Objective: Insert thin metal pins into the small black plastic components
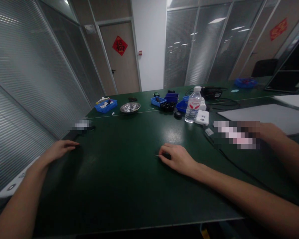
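Note:
My right hand (178,158) rests on the dark green table (109,186), thumb and forefinger pinched together. A thin, light, pin-like piece (156,155) sticks out to the left from its fingertips; its exact kind is too small to make out. At the table's left edge, my left hand (62,150) reaches forward with its fingers stretched out, and I see nothing in it. Just beyond it lies a dark object with a pixelated bright part (81,125).
Another person's hand (270,131) is at the right, beside a pixelated pinkish-white thing (233,133). Farther back stand a shiny metal bowl (130,108), a blue tray (106,106), small blue bins (171,97), a water bottle (193,105) and a white box (202,118). A black cable (235,166) crosses the right side.

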Demonstrator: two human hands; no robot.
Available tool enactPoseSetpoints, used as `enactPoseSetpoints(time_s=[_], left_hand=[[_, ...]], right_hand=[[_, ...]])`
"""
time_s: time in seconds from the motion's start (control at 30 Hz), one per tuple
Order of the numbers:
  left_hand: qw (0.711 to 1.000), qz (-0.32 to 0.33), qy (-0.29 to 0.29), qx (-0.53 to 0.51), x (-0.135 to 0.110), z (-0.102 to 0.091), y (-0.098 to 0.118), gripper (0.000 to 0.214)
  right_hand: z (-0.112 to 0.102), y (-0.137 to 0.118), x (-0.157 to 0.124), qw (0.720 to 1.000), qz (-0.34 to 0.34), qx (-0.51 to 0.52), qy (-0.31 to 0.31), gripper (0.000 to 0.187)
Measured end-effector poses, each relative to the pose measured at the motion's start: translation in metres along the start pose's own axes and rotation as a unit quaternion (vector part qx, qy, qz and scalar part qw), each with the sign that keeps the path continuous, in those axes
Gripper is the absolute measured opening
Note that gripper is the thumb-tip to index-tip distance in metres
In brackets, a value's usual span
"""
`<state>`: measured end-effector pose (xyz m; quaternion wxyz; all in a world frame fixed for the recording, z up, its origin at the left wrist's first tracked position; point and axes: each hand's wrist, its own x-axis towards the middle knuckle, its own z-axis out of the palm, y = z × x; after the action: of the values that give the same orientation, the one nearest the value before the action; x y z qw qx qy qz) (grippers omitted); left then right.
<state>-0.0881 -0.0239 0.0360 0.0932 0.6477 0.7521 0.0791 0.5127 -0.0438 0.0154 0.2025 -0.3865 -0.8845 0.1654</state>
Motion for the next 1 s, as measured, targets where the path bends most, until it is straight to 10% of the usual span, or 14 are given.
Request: enactPoseSetpoints(time_s=[1.0], left_hand=[[0.998,0.023,0.018,0.063,-0.013,0.001,0.022,0.038]], right_hand=[[0.001,0.003,-0.001,1.000,-0.013,0.007,-0.001,0.015]])
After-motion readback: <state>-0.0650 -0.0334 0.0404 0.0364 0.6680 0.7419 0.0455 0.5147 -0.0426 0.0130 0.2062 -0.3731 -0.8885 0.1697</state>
